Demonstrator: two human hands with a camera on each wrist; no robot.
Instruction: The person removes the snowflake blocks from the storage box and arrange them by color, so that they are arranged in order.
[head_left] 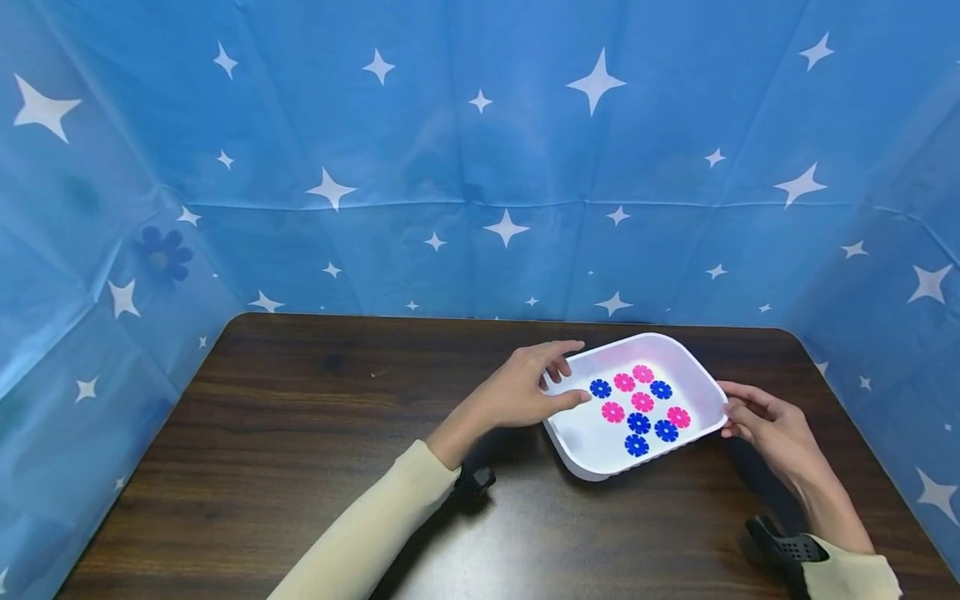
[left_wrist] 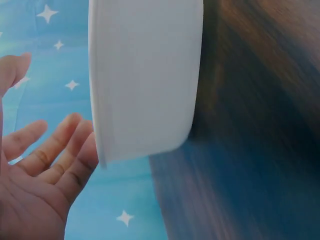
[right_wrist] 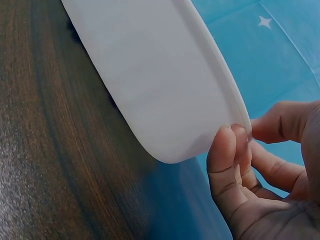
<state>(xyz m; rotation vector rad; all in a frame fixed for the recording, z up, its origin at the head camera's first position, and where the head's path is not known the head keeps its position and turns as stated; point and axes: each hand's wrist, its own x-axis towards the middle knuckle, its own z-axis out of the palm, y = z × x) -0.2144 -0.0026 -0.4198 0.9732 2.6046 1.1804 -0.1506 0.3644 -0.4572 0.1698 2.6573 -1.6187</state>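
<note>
White tray [head_left: 588, 439] of flower-shaped discs [head_left: 642, 402]

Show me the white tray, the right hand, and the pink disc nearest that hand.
White tray [head_left: 588, 442], head view: bare part of its floor.
Right hand [head_left: 782, 437], head view: back of the hand.
Pink disc [head_left: 678, 417], head view: its middle.

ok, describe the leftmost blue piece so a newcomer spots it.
Head view: against the dark table, right of centre, find the white tray. Inside are pink and blue flower-shaped pieces. Yours is the blue piece nearest the thumb of the left hand, further left than every other piece.
</note>
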